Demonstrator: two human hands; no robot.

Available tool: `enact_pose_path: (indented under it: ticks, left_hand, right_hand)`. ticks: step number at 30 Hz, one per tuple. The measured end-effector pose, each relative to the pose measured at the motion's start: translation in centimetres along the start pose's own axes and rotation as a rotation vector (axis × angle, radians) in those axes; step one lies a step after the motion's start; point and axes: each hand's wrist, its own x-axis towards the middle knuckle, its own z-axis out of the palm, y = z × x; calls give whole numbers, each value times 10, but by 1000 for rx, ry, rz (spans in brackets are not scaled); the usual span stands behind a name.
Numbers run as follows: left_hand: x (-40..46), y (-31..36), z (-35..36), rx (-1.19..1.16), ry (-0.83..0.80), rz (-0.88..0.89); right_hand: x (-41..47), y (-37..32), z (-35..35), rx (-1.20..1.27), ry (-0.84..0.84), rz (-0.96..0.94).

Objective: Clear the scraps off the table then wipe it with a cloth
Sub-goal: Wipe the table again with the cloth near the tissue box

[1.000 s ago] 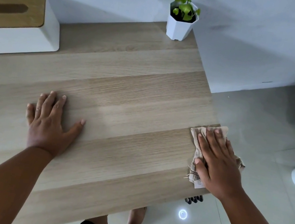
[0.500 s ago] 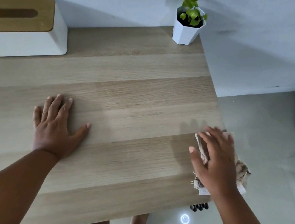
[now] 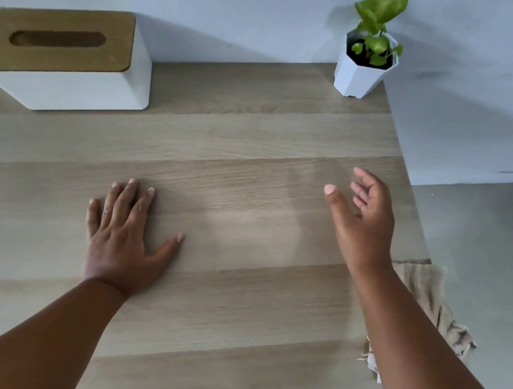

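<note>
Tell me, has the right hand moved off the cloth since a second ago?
Yes. The right hand has lifted off the cloth, which stays at the table edge, and gone forward toward the plant pot.

Tissue box at table's far left, potted plant at far-right corner, left hand flat near centre, right hand raised over right side — cloth draped over right edge, behind the forearm.

Left hand flat, fingers spread (palm down), right hand raised, fingers loosely open
</note>
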Motion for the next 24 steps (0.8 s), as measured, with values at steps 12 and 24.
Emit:
enact_pose_path:
  ticks: [12,24]
  left_hand:
    - [-1,3,-3,15,-3,11]
    - [-2,0,-1,0,-6,28]
  right_hand:
    - [91,1,39,47,117,98]
    - [161,0,63,217,219,157]
